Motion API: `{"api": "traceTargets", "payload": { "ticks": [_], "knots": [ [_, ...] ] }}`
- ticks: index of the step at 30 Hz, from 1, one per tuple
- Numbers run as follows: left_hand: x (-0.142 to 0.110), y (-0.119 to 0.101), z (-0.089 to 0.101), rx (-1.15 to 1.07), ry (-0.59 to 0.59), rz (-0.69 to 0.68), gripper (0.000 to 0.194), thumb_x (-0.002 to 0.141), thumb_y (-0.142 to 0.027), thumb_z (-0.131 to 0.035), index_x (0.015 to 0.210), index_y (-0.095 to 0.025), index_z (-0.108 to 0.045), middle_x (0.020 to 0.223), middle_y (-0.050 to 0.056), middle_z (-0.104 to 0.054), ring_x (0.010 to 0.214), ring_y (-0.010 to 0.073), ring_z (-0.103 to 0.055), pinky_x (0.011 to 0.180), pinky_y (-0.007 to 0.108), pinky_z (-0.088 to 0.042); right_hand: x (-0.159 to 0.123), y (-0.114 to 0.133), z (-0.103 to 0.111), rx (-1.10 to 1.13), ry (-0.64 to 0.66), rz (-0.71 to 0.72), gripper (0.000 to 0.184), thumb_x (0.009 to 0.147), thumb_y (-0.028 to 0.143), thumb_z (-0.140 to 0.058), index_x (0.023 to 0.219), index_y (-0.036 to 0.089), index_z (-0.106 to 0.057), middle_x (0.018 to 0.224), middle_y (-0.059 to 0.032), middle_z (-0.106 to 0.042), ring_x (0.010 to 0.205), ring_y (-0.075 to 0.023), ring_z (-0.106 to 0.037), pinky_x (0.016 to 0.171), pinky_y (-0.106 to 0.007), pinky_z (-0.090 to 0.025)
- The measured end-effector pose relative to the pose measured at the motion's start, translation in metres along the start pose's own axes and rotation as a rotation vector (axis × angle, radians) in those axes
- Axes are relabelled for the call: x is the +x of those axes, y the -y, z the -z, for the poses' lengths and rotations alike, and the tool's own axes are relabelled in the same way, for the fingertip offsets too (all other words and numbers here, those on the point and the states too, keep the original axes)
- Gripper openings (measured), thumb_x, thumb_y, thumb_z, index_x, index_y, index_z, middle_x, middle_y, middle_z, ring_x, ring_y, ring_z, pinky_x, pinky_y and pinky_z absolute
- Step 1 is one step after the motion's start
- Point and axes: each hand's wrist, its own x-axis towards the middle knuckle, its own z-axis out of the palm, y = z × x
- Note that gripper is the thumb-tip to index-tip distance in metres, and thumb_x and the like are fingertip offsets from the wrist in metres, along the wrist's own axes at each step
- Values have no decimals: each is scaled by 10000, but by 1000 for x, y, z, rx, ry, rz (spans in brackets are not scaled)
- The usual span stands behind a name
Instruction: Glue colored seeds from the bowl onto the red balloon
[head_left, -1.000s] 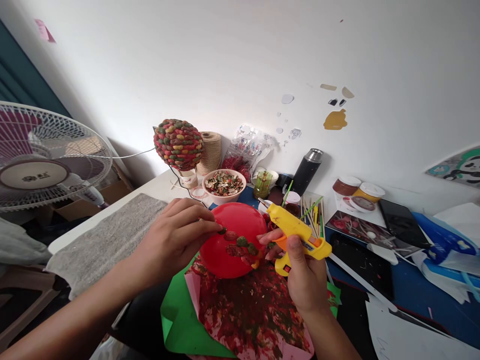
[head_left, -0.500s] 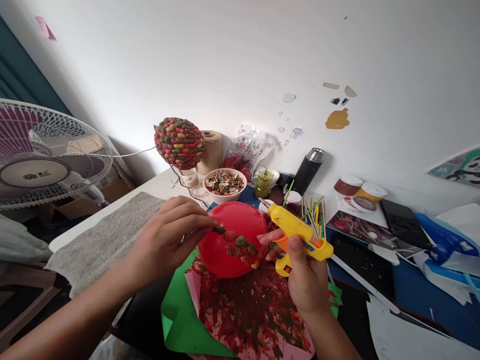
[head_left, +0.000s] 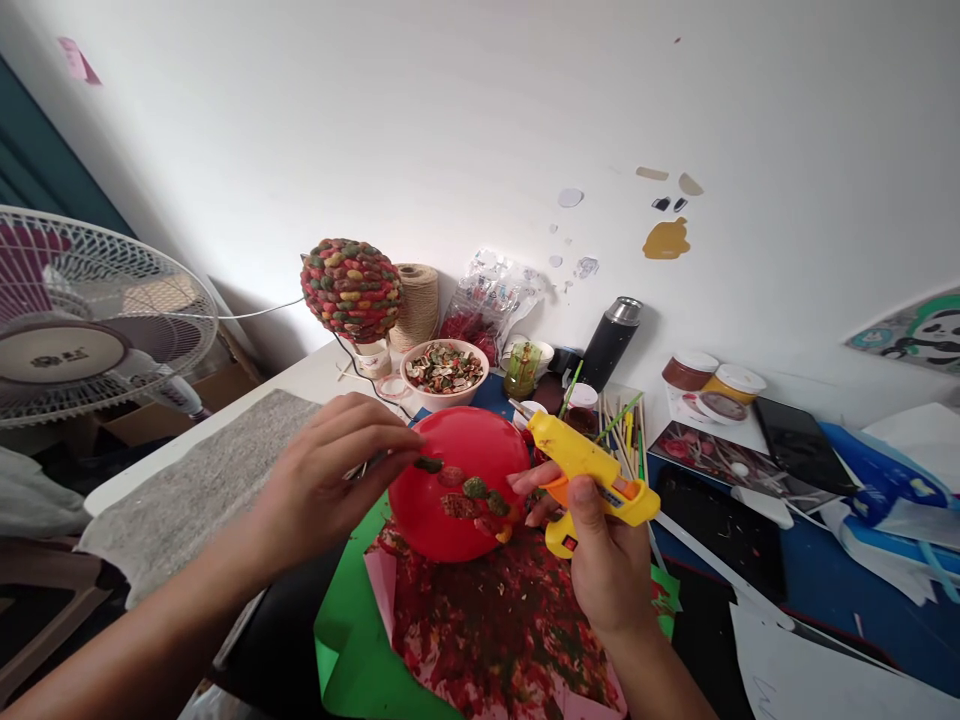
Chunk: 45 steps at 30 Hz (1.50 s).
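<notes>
A red balloon (head_left: 450,430) stands in front of me with several painted shells, brown, green, red and yellow, stuck across its lower front. My left hand (head_left: 349,460) is at the balloon's left side, thumb and fingers pinched at the left end of a dark green shell (head_left: 430,465) that lies against the balloon. My right hand (head_left: 607,570) grips a yellow hot glue gun (head_left: 581,450), its nozzle pointing up and left behind the balloon's right edge. Some right fingertips reach toward the balloon's right side. Below lies a pink, paint-smeared sheet (head_left: 487,630) over green paper (head_left: 352,620).
Behind the balloon are a bowl (head_left: 446,402) of painted shells, a shell-covered ball (head_left: 352,290), a twine spool (head_left: 415,305) and a black thermos (head_left: 611,345). Paint jars (head_left: 690,370) and a phone (head_left: 802,445) lie right. A fan (head_left: 97,320) and grey cloth (head_left: 195,470) are left.
The whole view has shifted slightly, so things appear a little further left. Both hands stay in nearly the same place against the balloon, with the same holds.
</notes>
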Motion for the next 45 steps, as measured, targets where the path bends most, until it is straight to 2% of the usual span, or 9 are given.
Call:
{"api": "traceTargets", "payload": {
  "ticks": [5,9,12,19,24,28,32,38,45],
  "knots": [
    [16,32,0,-39,-171,241,129,1070,-177,-758,1110,-281,-823,1014,19,-808,915,212,-752,861,350,-592,-1,2,-5,47,-80,59,476,1149,635,-736,949,237,-905,880,-83,-895,683,-207,-828,594,-258,-656],
    [34,75,-14,-63,-200,419,82,1017,-275,-762,1048,-253,-834,855,3,-696,766,190,-620,726,330,-512,1,6,-7,120,-222,84,464,1095,659,-801,925,234,-881,726,-44,-821,679,-240,-850,552,-265,-661],
    [45,100,-28,-32,-73,438,165,1005,-263,-669,1014,-239,-833,832,9,-650,774,194,-623,723,318,-519,3,8,-7,143,-309,59,519,1051,714,-828,900,218,-863,634,-16,-761,587,-211,-806,537,-257,-650],
    [66,141,-62,54,296,407,212,1011,-294,-664,1102,-234,-846,1089,80,-850,982,258,-792,862,341,-612,6,6,-6,137,-374,7,579,1033,760,-813,884,201,-841,607,-16,-739,509,-216,-760,486,-286,-627],
    [81,164,-71,197,645,310,218,847,-153,-735,927,-287,-887,989,80,-846,1045,322,-783,926,387,-577,4,3,-6,120,-350,-14,564,1088,733,-752,910,203,-831,601,-19,-730,505,-242,-760,511,-343,-656],
    [91,174,-75,283,805,263,290,822,-112,-727,970,-290,-901,1032,100,-848,1049,336,-778,896,384,-562,4,5,-7,126,-345,-10,528,1074,717,-794,916,215,-844,620,-13,-732,518,-216,-755,511,-305,-648],
    [95,175,-82,315,866,241,224,866,-150,-738,975,-279,-886,1036,100,-851,1005,327,-775,839,365,-545,5,7,-9,113,-336,-6,525,1059,720,-818,901,221,-856,614,-14,-740,515,-200,-745,495,-276,-636],
    [93,178,-86,330,835,261,201,981,-233,-678,889,-266,-853,988,104,-841,949,311,-778,832,360,-536,4,6,-9,84,-300,-38,528,1069,724,-803,914,224,-867,617,-17,-751,521,-197,-750,519,-278,-649],
    [91,167,-82,313,763,291,261,1052,-277,-619,1071,-285,-879,1163,76,-882,1032,296,-803,818,339,-530,1,5,-9,59,-296,-21,493,1084,681,-805,905,228,-881,631,-23,-762,529,-196,-759,508,-261,-633]
  ]
}}
